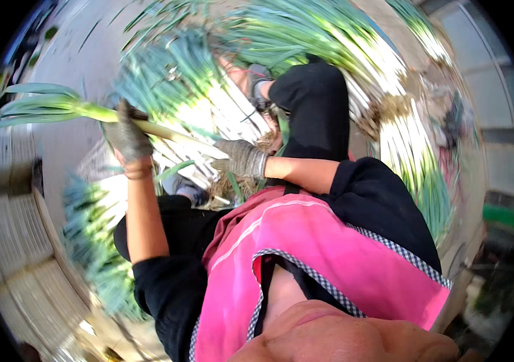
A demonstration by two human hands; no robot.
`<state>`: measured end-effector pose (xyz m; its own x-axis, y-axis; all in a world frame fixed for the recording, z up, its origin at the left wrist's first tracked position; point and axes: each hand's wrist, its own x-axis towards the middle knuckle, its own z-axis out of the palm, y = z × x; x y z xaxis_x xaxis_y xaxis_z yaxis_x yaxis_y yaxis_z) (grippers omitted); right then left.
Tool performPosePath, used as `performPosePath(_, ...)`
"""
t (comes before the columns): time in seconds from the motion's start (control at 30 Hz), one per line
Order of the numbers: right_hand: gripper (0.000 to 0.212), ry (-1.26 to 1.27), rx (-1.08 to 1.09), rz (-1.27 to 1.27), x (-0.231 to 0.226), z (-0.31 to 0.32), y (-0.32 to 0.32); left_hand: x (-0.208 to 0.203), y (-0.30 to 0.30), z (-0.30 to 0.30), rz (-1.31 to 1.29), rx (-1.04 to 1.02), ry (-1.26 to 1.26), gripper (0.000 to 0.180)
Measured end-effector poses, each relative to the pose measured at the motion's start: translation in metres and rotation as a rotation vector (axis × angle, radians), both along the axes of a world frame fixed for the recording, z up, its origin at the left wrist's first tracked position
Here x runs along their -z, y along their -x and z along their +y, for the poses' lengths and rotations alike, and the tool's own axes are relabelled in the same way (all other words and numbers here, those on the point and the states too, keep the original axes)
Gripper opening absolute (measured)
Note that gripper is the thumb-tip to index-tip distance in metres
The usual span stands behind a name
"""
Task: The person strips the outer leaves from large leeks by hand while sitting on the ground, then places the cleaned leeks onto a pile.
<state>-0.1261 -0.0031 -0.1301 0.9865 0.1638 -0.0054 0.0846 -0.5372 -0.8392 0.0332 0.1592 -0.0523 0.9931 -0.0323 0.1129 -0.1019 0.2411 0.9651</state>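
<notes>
A long green onion point(178, 135) lies across the space in front of me, its leaves fanned out to the left and its white end toward the right. My left hand point(129, 134), in a grey knit glove, is closed around the stalk just below the leaves. The gloved right hand point(242, 158) is closed at the white root end, which its fingers hide. Beneath the held stalk lies a heap of green onions point(202, 90) with pale stems and roots pointing toward me.
Larger heaps of green onions point(323, 36) lie at the far side, with another bundle point(408, 142) on the right and more leafy stalks point(103, 253) at the left. My bent legs point(314, 102) flank the middle heap. Ridged pale panels point(18, 229) line the left edge.
</notes>
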Motion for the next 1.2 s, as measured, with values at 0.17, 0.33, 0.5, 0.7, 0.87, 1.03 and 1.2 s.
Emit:
performPosePath(0.17,0.036,-0.167,0.269,-0.207,-0.068,-0.074,0.005,-0.004,0.077,-0.087,-0.350,0.503,-0.454,0.023)
performPosePath(0.33,0.032,0.001,0.537,-0.386,-0.099,-0.235,0.016,0.011,0.051,-0.071,-0.570,0.573,-0.967,0.020)
performPosePath(0.5,0.046,0.147,0.903,0.130,-0.047,-0.425,0.074,0.015,0.042,-0.059,-0.396,0.629,-0.993,0.016)
performPosePath(0.7,0.059,0.762,1.255,0.638,0.057,-0.563,0.139,0.018,0.038,0.006,-0.051,0.561,-0.822,0.012)
performPosePath(0.87,0.042,0.425,0.941,0.078,0.023,-0.553,0.058,-0.012,0.011,0.041,-0.117,0.391,-1.050,0.021)
performPosePath(1.03,0.029,-0.286,0.358,0.049,-0.088,-0.278,-0.092,-0.029,-0.002,0.057,-0.081,0.307,-0.517,0.024)
performPosePath(1.2,0.034,-0.018,-0.026,0.413,0.005,-0.098,-0.159,-0.029,0.013,0.060,-0.428,0.200,-1.203,0.026)
